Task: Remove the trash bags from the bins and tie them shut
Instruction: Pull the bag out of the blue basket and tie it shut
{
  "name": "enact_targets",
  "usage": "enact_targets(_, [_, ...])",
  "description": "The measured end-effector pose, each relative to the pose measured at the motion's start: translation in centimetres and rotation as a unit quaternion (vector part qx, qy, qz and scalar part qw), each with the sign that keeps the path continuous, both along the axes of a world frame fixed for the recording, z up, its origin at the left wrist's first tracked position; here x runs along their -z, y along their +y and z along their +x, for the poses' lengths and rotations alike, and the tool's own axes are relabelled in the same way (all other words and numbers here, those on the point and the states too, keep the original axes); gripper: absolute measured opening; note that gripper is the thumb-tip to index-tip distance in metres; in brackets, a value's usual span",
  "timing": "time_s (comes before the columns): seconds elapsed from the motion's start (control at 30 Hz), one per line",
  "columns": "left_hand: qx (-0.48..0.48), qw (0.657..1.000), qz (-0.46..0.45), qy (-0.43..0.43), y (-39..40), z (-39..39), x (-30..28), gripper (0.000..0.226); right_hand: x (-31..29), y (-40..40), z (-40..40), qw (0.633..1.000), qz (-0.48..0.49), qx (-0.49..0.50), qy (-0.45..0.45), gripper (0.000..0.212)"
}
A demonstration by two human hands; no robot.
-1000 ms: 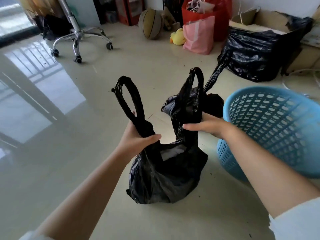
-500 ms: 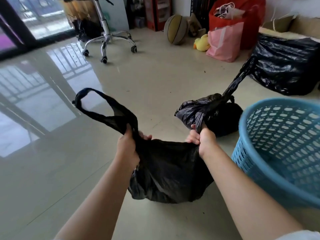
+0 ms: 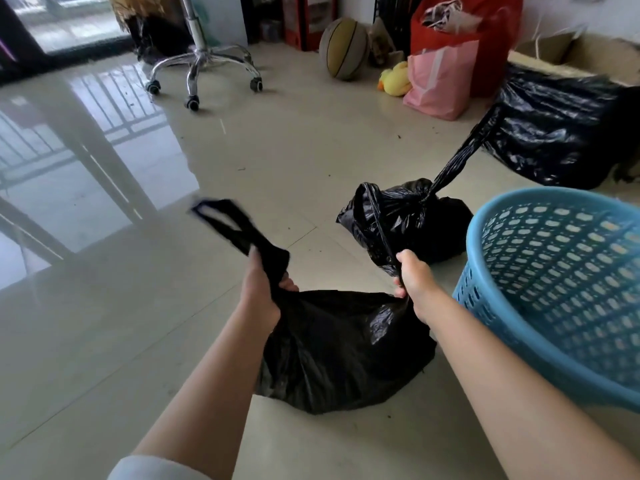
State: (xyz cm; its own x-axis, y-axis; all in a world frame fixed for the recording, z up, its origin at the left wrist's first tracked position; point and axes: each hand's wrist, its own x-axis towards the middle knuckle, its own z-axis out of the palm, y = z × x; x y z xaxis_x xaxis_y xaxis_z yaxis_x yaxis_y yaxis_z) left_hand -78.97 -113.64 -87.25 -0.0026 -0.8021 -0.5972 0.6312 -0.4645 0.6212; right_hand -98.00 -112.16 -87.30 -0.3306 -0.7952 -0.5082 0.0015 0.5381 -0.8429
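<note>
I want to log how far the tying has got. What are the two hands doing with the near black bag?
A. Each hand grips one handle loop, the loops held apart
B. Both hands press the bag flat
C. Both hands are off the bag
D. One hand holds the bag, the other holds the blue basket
A: the left hand and right hand each grip a handle of the near black bag, apart and not knotted.

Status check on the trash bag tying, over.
Left hand and right hand each grip a handle. Trash bag on floor, untied. Blue bin alongside, not blocking.
</note>
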Motion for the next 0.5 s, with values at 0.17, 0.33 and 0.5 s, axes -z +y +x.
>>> enact_targets(0.17, [0.24, 0.942, 0.005, -0.232, 0.7, -0.8, 0.5, 0.026, 1.3, 1.3, -0.4, 0.994, -0.063, -0.075, 0.047, 0.025])
enact_targets(0.33, [0.26, 0.926, 0.02, -0.271, 1.1, -1.7, 1.2, 0.028, -0.3, 1.7, 0.6, 0.986, -0.131, -0.1, 0.017, 0.018])
enact_targets(0.5, [0.387, 0.835, 0.027, -0.39, 1.2, -1.1, 1.2, 0.031, -2.4, 1.6, 2.6, 0.944, -0.152, -0.283, 0.073, 0.028])
